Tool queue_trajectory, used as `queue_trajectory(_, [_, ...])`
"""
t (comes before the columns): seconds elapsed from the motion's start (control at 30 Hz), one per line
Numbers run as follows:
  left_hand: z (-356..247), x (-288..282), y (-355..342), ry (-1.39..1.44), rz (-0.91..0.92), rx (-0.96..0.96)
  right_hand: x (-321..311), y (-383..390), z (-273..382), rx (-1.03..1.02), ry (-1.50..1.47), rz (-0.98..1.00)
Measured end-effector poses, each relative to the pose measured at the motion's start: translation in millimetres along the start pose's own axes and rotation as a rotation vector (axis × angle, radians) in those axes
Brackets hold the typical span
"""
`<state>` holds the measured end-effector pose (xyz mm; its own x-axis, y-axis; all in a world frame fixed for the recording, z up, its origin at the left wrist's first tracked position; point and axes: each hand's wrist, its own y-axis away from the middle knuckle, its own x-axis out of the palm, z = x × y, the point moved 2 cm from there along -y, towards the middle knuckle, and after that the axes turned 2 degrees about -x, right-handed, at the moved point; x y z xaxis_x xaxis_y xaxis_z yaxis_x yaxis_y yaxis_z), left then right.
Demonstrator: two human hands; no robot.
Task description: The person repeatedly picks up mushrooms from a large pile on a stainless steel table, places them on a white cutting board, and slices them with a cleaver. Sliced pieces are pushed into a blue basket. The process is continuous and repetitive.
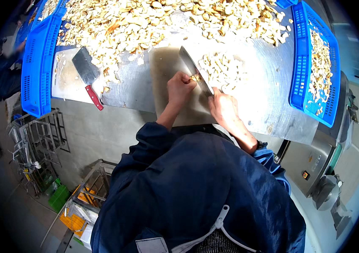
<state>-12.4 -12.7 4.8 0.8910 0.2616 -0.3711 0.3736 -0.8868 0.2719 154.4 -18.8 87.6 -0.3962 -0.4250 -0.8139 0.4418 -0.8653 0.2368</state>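
Note:
In my right hand (223, 106) is a cleaver (193, 67), its broad blade pointing away and slightly left over a worn, pale cutting board (162, 63). My left hand (180, 88) is closed just left of the blade, its curled fingertips pressing a small yellowish mushroom piece (195, 78) against the board beside the blade. The lower side of that piece is hidden by the fingers. Right of the cleaver lies a heap of small, pale cut mushroom pieces (222, 71). A large spread of brown-edged mushrooms (137, 27) covers the far part of the metal table (268, 80).
A second cleaver (86, 69) with a red handle lies at the left, partly on another board (63, 76). Blue plastic baskets stand at the left (38, 67) and right (299, 63); the right one holds cut pieces. Metal racks (46, 139) stand lower left; another person (4, 69) is far left.

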Motion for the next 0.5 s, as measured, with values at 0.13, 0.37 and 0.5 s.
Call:
queue_trajectory(0.13, [-2, -2, 0, -0.025, 0.009, 0.001, -16, 15, 12, -0.05, -0.014, -0.077])
queue_trajectory(0.37, [-5, 0, 3, -0.021, 0.027, 0.033, 3, 3, 3, -0.023, 0.006, -0.052])
queue_trajectory(0.5, [-1, 10, 0, 0.008, 0.064, 0.236, -12, 1, -12, 0.165, -0.295, -0.076])
